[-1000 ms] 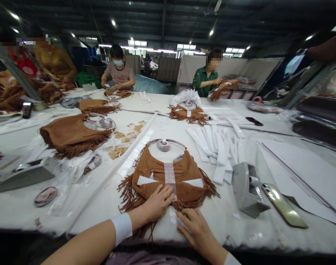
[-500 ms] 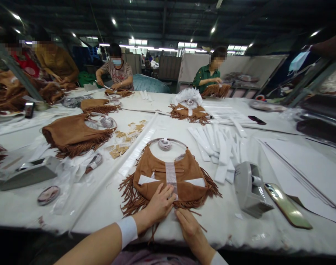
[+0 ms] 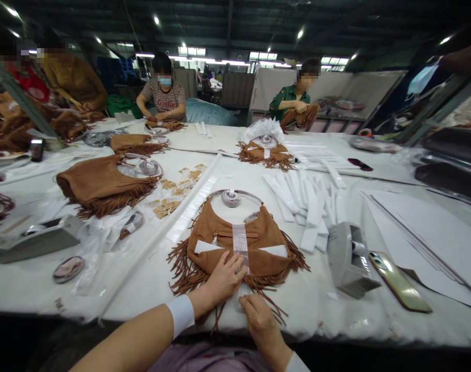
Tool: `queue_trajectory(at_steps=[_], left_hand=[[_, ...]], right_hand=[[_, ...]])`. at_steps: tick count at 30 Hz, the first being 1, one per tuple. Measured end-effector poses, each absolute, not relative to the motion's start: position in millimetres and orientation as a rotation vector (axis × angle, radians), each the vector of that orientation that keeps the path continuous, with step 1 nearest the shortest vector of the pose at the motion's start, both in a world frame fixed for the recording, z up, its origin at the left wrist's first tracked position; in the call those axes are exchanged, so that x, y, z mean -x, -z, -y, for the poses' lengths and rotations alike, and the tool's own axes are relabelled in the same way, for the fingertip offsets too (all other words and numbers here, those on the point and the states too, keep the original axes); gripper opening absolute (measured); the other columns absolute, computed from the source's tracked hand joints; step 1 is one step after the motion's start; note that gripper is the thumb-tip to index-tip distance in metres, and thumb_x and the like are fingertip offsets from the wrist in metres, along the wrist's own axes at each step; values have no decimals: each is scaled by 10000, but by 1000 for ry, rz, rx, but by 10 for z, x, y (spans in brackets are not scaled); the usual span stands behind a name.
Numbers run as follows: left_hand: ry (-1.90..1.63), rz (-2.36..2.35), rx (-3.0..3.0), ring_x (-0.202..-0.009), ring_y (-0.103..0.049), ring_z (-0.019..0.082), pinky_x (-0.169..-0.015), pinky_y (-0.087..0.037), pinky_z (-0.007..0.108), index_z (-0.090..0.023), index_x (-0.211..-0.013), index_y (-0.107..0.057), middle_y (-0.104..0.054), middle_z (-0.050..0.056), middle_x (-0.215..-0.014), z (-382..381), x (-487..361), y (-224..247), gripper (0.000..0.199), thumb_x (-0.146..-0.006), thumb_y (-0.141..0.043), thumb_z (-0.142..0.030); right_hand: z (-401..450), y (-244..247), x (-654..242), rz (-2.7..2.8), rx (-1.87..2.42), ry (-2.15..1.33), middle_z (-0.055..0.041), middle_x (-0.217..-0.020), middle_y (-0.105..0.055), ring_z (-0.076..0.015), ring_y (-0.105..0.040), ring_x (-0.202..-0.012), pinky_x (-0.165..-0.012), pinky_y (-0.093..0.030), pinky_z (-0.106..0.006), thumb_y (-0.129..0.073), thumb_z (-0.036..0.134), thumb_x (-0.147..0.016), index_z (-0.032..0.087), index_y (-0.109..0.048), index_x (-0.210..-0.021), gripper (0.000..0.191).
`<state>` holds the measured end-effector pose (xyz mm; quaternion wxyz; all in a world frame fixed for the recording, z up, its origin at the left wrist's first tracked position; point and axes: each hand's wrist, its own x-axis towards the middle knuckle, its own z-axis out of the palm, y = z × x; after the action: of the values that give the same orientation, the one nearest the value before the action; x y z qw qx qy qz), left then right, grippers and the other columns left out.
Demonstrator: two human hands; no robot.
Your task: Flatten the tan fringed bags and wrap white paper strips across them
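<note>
A brown suede handbag (image 3: pixel 220 230) with fringe along both sides and its bottom lies flat in front of me, handle pointing away. Down its middle runs a translucent plastic strip (image 3: pixel 240 240). White paper pieces (image 3: pixel 207 248) stick out on both sides of the strip. My left hand (image 3: pixel 224 276) rests on the bag's lower middle, fingers stretched out over the strip's lower part. Just below the bag's bottom edge, my right hand (image 3: pixel 261 318) pinches the strip's loose lower end. A wrapped strap coil (image 3: pixel 231 198) sits at the handle.
Right of the bag stand a grey tape dispenser (image 3: pixel 351 263) and a phone (image 3: pixel 400 281). White strips (image 3: pixel 297 199) are heaped behind them. Another dispenser (image 3: pixel 37 237), a second fringed bag (image 3: pixel 99 183) and gold tags (image 3: pixel 173 194) lie leftward. Co-workers handle bags across the table.
My right hand has drawn slightly left, and the strip's end now shows below the bag in its fingers. My left hand stays on the bag. A co-worker at back right has tilted a fringed piece.
</note>
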<state>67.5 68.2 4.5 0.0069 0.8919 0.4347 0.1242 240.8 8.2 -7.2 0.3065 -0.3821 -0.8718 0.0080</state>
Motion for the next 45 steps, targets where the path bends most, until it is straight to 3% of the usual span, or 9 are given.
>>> queue_trajectory(at_steps=[12, 19, 25, 27, 30, 35, 39, 45], left_hand=[[-370, -1319, -2830, -1334, -367, 260, -1093, -250, 485, -186, -1319, -478, -461, 125, -1428, -654, -632, -93, 378, -973, -363, -287], [-347, -1288, -2796, -1319, -354, 259, -1087, -267, 451, -171, -1330, -466, -434, 131, -1441, -630, -615, -188, 421, -921, -455, -271], [-393, -1245, -2649, -1166, -453, 261, -1100, -243, 474, -211, -1223, -532, -537, 95, -1287, -604, -620, -345, 402, -823, -539, -257], [-495, -1275, -2536, -1141, -472, 245, -1105, -239, 459, -220, -1161, -546, -565, 69, -1240, -595, -645, -359, 365, -800, -562, -273], [-617, -1430, -2339, -1018, -532, 224, -1023, -338, 424, -196, -1124, -528, -626, 61, -1073, -619, -715, -340, 308, -821, -525, -256], [-610, -1628, -2249, -897, -563, 248, -847, -410, 423, -166, -1344, -356, -640, 83, -967, -739, -819, -277, 480, -875, -451, -210], [-615, -1682, -2232, -877, -570, 245, -842, -405, 420, -162, -1414, -271, -645, 86, -970, -820, -848, -237, 554, -885, -435, -188], [-709, -1693, -2267, -836, -582, 226, -905, -406, 433, -163, -1403, -312, -654, 49, -865, -920, -896, -191, 555, -869, -461, -151]], right_hand=[[-2, 63, -2410, 2307, 933, -9, -40, -764, -594, -153, -540, -708, -669, -455, -276, -384, 42, -909, 160, -599, -1005, 264], [-200, -303, -2341, 2386, 974, 107, -26, -700, -582, -165, -472, -664, -624, -348, -303, -411, 81, -913, 192, -621, -872, 241], [-531, -631, -2377, 2462, 944, -88, -23, -844, -660, -166, -533, -801, -766, -390, -313, -463, 83, -888, 228, -641, -930, 233], [-645, -638, -2420, 2455, 965, -196, -27, -869, -663, -162, -551, -787, -739, -418, -296, -438, 62, -878, 227, -637, -978, 277], [-834, -599, -2460, 2434, 1027, -329, -35, -834, -644, -162, -573, -751, -686, -451, -279, -398, 34, -853, 214, -628, -1033, 344], [-1168, -561, -2411, 2432, 1021, -518, -27, -794, -637, -162, -593, -745, -691, -480, -286, -400, 47, -845, 202, -631, -983, 311], [-1366, -528, -2364, 2495, 1058, -570, -37, -813, -646, -167, -595, -762, -721, -478, -300, -420, 78, -859, 182, -615, -898, 224], [-1506, -432, -2378, 2507, 1125, -627, -49, -788, -634, -170, -582, -729, -705, -460, -296, -414, 81, -862, 158, -583, -851, 186]])
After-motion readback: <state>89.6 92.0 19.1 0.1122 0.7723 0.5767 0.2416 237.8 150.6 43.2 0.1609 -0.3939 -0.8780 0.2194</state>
